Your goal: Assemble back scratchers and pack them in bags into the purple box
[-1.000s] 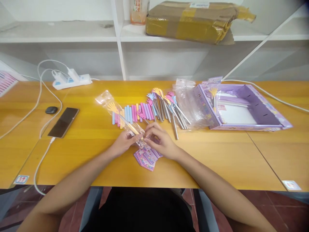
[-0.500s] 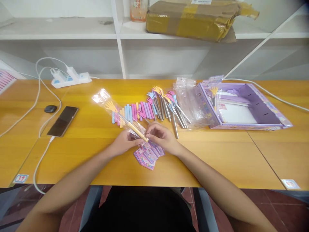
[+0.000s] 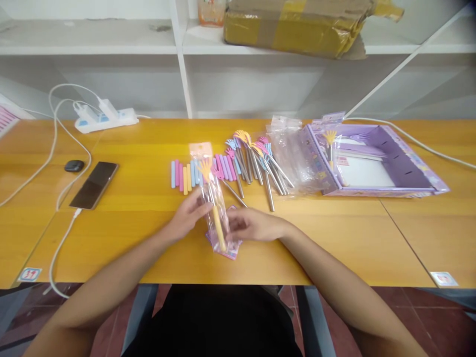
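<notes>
White shelving (image 3: 89, 37) spans the top of the frame, above a yellow wood-grain counter (image 3: 334, 243); red floor tiles (image 3: 439, 317) show at lower right. A taped carton (image 3: 293, 29) rests on the ledge at upper centre, and an open purple box (image 3: 399, 158) sits at right.

In the centre, the left hand (image 3: 191, 213) grips a clear bag with its thumb across the front. The right hand (image 3: 251, 223) is curled beside the bag's lower right edge; it is blurred, so I cannot tell whether it pinches the film. The clear bag (image 3: 222, 201), tilted over the counter, holds a yellow hand-headed stick (image 3: 217, 225). If the left thumb slackened, the stick could slide down inside the slick film, and a hard tug might split it.

Metal-rod sticks (image 3: 256, 158) lie crossed at upper centre; pulling one could scatter others. The loose printed cards (image 3: 231, 255) beneath the bag could be dragged along, and nudged coloured tubes (image 3: 189, 178) might roll.
</notes>
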Demonstrator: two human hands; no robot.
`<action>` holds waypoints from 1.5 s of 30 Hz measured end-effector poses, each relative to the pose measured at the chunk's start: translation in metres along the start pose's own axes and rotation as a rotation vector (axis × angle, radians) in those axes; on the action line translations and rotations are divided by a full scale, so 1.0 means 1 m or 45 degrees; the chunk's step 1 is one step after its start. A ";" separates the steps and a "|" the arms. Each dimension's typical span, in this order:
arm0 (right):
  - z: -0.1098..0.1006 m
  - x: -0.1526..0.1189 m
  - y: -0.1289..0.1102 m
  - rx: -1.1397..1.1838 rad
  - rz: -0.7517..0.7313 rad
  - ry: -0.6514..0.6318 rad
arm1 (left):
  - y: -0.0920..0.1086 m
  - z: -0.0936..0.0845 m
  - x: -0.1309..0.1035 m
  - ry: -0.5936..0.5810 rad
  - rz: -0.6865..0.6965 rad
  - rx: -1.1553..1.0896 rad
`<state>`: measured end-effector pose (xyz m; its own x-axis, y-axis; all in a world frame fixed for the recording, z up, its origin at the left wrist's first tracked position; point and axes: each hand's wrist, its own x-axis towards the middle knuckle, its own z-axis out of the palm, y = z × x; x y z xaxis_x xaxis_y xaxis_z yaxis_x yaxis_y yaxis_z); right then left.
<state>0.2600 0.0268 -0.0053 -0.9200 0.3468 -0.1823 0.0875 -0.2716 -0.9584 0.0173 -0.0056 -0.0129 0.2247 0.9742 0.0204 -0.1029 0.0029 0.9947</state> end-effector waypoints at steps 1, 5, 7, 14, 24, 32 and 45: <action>0.003 -0.002 0.001 0.000 0.097 -0.160 | 0.001 -0.002 0.002 0.071 -0.007 -0.052; 0.016 -0.004 0.005 -0.001 0.312 -0.457 | 0.002 -0.005 0.009 0.312 -0.126 -0.186; 0.016 -0.004 0.003 -0.002 0.333 -0.475 | 0.002 -0.005 0.011 0.367 -0.158 -0.182; -0.016 -0.022 -0.020 -0.840 -0.166 0.515 | 0.002 -0.005 0.006 0.290 -0.108 0.136; -0.036 -0.024 -0.008 -1.599 -0.114 0.671 | -0.003 0.001 -0.002 0.029 -0.155 0.441; -0.034 -0.025 -0.016 -0.915 -0.203 0.594 | -0.001 0.002 -0.004 0.026 -0.150 0.392; -0.006 -0.004 -0.011 -0.779 -0.622 0.943 | -0.001 0.014 -0.009 -0.231 -0.121 0.304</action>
<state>0.2650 0.0337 0.0041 -0.4648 0.8092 0.3594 0.1383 0.4673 -0.8732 0.0286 -0.0172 -0.0127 0.3937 0.9159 -0.0779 0.1527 0.0184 0.9881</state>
